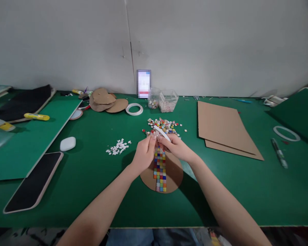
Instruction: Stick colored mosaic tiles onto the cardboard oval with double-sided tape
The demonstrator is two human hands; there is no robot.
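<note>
Both hands meet above the far part of a round cardboard disc (175,174). My left hand (145,150) is closed, its fingertips pinching something too small to make out. My right hand (179,147) is closed on a thin white strip (162,133), which slants up and left past the fingertips. Below the hands, rows of small coloured square tiles (159,171) form a block down the middle of the disc. Just beyond the hands lies a loose pile of mixed coloured tiles (166,124). White bits (118,147) are scattered to the left.
At the back stand a lit phone (144,83), a clear cup (154,99) and a clear box (168,101). Cardboard sheets (220,128) lie right, a dark phone (34,182) and white case (68,144) left. A tape roll (134,109) sits near cardboard discs (101,99).
</note>
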